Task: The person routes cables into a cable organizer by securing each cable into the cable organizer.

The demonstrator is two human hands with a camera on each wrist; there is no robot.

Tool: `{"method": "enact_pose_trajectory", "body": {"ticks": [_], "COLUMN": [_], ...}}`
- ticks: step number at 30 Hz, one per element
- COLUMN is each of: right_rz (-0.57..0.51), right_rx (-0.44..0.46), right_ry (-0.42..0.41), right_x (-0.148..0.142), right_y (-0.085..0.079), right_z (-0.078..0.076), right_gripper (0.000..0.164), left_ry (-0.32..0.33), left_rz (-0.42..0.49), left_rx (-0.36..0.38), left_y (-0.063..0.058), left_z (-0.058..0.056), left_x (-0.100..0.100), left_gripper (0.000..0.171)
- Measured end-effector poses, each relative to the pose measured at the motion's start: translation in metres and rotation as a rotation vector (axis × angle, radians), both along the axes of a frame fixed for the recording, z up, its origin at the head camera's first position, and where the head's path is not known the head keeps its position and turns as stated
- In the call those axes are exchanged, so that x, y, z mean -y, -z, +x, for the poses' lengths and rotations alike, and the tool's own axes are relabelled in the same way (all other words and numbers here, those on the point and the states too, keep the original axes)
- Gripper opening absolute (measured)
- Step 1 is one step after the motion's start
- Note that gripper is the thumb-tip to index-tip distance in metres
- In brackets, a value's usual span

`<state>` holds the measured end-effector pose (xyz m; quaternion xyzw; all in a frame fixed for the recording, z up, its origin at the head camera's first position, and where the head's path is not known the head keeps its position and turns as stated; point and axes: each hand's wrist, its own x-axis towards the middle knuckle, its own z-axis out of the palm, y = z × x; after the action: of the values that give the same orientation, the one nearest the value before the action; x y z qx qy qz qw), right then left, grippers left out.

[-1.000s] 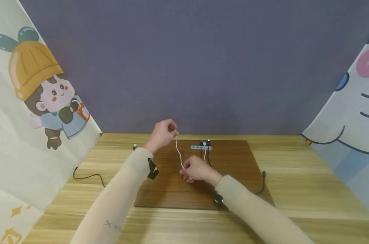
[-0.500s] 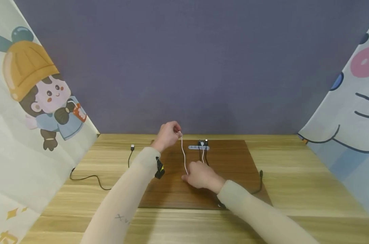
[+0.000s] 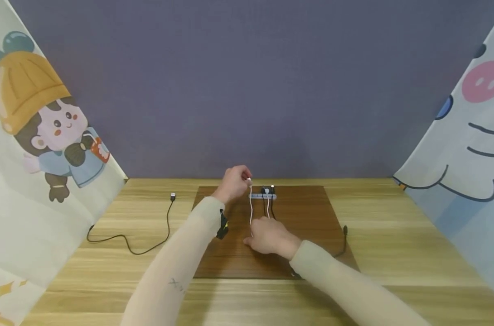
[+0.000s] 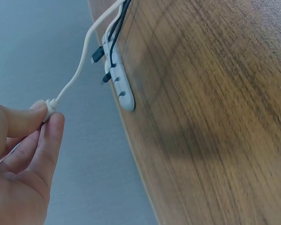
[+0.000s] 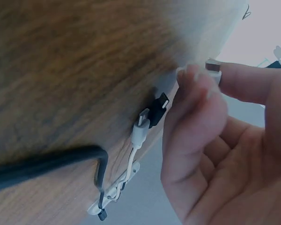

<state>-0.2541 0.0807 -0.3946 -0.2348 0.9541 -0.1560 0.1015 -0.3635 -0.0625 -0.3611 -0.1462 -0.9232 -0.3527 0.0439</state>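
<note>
My left hand (image 3: 234,183) pinches one end of a white USB cable (image 4: 79,65) between thumb and fingers, at its white plug (image 4: 50,108). That end is raised near the left end of a pale grey cable clip strip (image 4: 124,93) at the board's far edge. Below it, my right hand (image 3: 269,235) pinches the same cable's other end, and a metal-tipped plug (image 5: 214,68) shows between thumb and fingers. Black cables and another white cable (image 5: 129,164) sit in the strip's slots. A white connector (image 5: 139,133) and a black connector (image 5: 158,110) lie close to the right hand.
A dark brown board (image 3: 218,262) lies on the light wooden table (image 3: 108,280). A loose black USB cable (image 3: 149,249) curves on the left. Another black cable end (image 3: 345,231) lies by the board's right edge. A grey panel (image 3: 263,90) stands behind.
My left hand has moved right with the white cable's end, closer to the clip strip. My right hand has come slightly nearer and turned palm down, still gripping the cable's lower end.
</note>
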Motion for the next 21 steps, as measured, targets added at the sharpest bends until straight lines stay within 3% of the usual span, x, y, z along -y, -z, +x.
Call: {"method": "enact_pose_trajectory", "body": {"ticks": [7, 21], "right_rz": [0.049, 0.179], "right_rx": [-0.038, -0.064], "right_ry": [-0.007, 0.013], "right_x": [0.0, -0.001], "right_y": [-0.001, 0.005], "right_z": [0.001, -0.009], "right_gripper": [0.037, 0.036], "left_ry": [0.028, -0.005], "left_rz": [-0.025, -0.01], "left_rx": [0.01, 0.046], "left_y": [0.006, 0.021], "left_z": [-0.007, -0.021], "left_x": [-0.009, -0.018], "left_gripper": [0.009, 0.016]}}
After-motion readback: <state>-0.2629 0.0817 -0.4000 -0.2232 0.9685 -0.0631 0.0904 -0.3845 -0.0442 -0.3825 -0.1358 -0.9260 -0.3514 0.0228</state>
